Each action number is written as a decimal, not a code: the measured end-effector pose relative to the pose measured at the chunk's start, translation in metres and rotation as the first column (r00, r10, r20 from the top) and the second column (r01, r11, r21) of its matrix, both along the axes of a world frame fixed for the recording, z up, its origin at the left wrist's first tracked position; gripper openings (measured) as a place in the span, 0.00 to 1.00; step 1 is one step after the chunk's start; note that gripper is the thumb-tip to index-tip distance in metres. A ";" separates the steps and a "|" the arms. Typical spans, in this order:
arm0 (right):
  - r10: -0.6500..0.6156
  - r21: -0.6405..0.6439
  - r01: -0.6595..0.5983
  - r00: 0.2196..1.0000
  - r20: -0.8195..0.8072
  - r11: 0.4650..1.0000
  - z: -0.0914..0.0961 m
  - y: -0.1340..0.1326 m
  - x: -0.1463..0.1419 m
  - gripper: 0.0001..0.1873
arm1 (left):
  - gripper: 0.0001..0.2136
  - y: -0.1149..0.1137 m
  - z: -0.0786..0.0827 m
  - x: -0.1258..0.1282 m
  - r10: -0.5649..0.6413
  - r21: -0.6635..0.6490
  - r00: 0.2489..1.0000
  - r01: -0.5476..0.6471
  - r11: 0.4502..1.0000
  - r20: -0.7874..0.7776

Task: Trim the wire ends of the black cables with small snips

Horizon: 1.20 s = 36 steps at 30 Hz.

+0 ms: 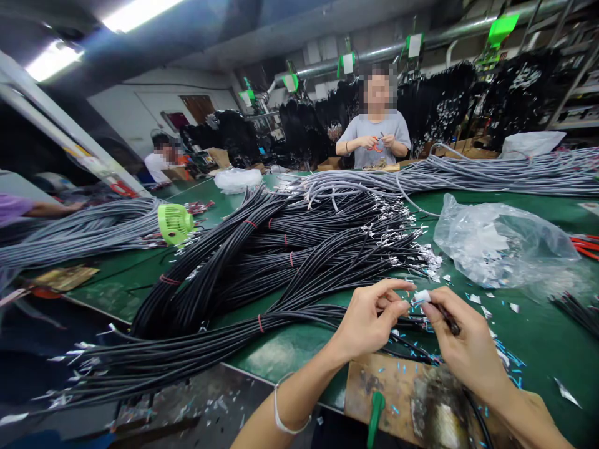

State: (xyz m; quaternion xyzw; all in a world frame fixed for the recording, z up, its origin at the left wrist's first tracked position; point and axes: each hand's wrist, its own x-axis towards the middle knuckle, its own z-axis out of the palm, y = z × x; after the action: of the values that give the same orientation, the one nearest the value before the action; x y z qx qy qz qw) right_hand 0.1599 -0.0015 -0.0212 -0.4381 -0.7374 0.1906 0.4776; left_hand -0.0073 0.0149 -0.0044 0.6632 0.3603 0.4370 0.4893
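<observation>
My left hand (374,317) is closed, thumb and forefinger pinched at thin wire ends (413,302). My right hand (461,340) comes from the other side, its fingertips almost meeting the left ones. A white wrap (422,297) covers one of its fingertips. Across its palm lies a short dark rod-like thing (448,319), whose kind I cannot make out. Below both hands sits a worn wooden board (381,374) with a green handle (375,411) and a dark metal piece (440,405). Bundled black cables (281,268) with stripped white ends spread to the left.
On the green table (276,355) lie grey cables (468,171), a clear plastic bag (505,243) of scraps, a green fan (175,223) and blue wire bits (510,355). Opposite, a person (374,131) holds orange-handled scissors (374,144). Another person's arm (47,209) reaches in at left.
</observation>
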 end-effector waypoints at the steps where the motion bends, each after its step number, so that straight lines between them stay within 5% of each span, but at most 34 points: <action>1: 0.012 -0.052 -0.013 1.000 -0.020 0.999 0.000 0.000 -0.001 0.04 | 0.12 0.000 0.000 0.000 0.001 0.016 1.000 -0.002 1.000 0.004; 9: 0.009 -0.329 -0.086 0.973 -0.230 0.941 0.005 -0.005 -0.003 0.11 | 0.11 -0.002 0.000 0.005 0.080 0.250 0.996 -0.068 0.966 -0.040; 16: -0.029 -0.329 -0.046 0.975 -0.221 0.943 0.007 -0.008 0.000 0.10 | 0.10 -0.005 -0.001 0.009 0.273 0.590 0.959 -0.173 0.789 -0.083; 23: -0.059 -0.281 0.023 0.991 -0.120 0.959 0.004 -0.004 0.001 0.09 | 0.09 -0.007 -0.007 0.012 0.389 0.731 0.917 -0.202 0.651 -0.093; 32: -0.147 -0.067 0.146 0.989 -0.006 0.987 0.011 -0.009 -0.002 0.10 | 0.08 -0.012 -0.009 0.015 0.467 0.706 0.879 -0.268 0.656 -0.100; 36: -0.144 -0.143 0.140 0.989 -0.023 0.980 0.010 -0.006 0.001 0.14 | 0.07 -0.011 -0.008 0.015 0.427 0.708 0.899 -0.242 0.664 -0.093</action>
State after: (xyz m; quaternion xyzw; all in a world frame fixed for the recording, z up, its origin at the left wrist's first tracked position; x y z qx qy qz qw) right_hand 0.1613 -0.0076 -0.0117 -0.5189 -0.6807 0.2149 0.4702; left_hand 0.0073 0.0038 -0.0122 0.7667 0.3501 0.5332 0.0727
